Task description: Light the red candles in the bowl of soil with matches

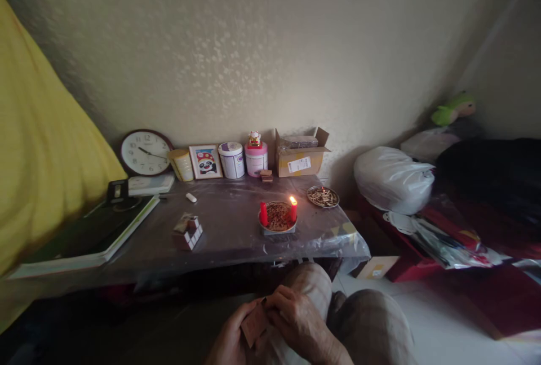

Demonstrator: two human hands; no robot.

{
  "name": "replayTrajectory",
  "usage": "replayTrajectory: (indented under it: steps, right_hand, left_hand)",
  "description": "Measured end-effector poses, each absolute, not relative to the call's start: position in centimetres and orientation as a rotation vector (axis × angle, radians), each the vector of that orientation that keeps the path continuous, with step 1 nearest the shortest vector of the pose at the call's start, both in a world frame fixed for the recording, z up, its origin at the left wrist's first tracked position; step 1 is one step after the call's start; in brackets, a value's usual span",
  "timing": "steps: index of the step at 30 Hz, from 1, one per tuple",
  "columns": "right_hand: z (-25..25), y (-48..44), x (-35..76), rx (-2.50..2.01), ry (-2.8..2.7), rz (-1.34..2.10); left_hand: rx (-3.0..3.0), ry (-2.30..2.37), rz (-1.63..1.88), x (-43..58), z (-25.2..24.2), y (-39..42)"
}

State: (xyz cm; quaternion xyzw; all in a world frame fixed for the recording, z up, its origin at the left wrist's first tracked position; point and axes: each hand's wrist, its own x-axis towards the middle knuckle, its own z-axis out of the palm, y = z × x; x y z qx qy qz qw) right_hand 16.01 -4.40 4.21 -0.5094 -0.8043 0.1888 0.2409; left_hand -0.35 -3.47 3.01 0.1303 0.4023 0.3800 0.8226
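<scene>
Low over my lap, my left hand (pixel 234 328) is closed around a small brownish matchbox (pixel 254 325), tilted with one flat face towards me. My right hand (pixel 296 317) is pinched at the box's upper right edge. A small dark tip, seemingly of a match (pixel 263 301), shows at its fingertips; the rest of it is hidden. On the table beyond, a round dish (pixel 278 230) of brown grains holds two red candles. The right candle (pixel 293 212) burns; the left candle (pixel 264 214) has no flame. A plate (pixel 323 205) of used matches, with a small glow, lies at the right.
More small boxes (pixel 189 232) are stacked left on the plastic-covered table (pixel 228 246), near a big book (pixel 88 230). A clock (pixel 147 152), picture frame (pixel 206 162), tins (pixel 231 160) and cardboard box (pixel 302 162) line the wall. White bags (pixel 393 179) stand right.
</scene>
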Motion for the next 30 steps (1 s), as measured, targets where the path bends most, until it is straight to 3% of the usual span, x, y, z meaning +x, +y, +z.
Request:
replayTrajectory:
  steps: [30]
  right_hand:
    - [4.7, -0.9, 18.6, -1.351, -2.175, 0.584]
  left_hand:
    - [0.254, 0.999, 0.795, 2.8, 4.8, 0.0]
